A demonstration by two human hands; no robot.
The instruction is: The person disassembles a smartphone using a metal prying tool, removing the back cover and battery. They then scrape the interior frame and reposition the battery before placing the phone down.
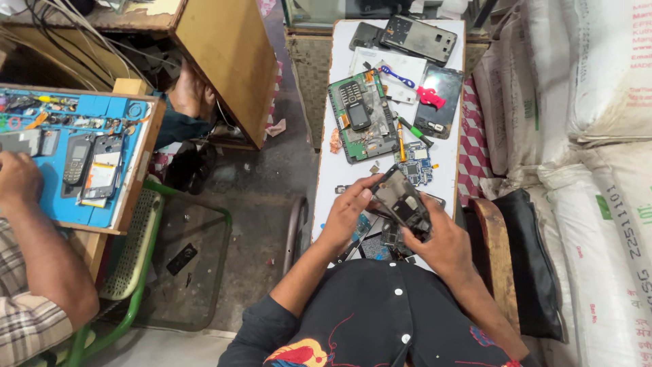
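Both my hands hold an opened dark phone body (402, 200) over a narrow white board (339, 175). My left hand (348, 211) pinches its left edge with the fingertips. My right hand (438, 239) grips its lower right end from below. Under the phone lie more dark phone parts (384, 239), partly hidden. Just beyond it sits a small blue circuit board (415, 163).
Further up the board lie a green circuit board with a small keypad phone (358, 107), a green-handled screwdriver (415, 131), a red tool (430, 97) and several phone shells (420, 37). Left, another person's arm (30, 231) rests by a blue work mat (75, 153). White sacks (598, 170) stand right.
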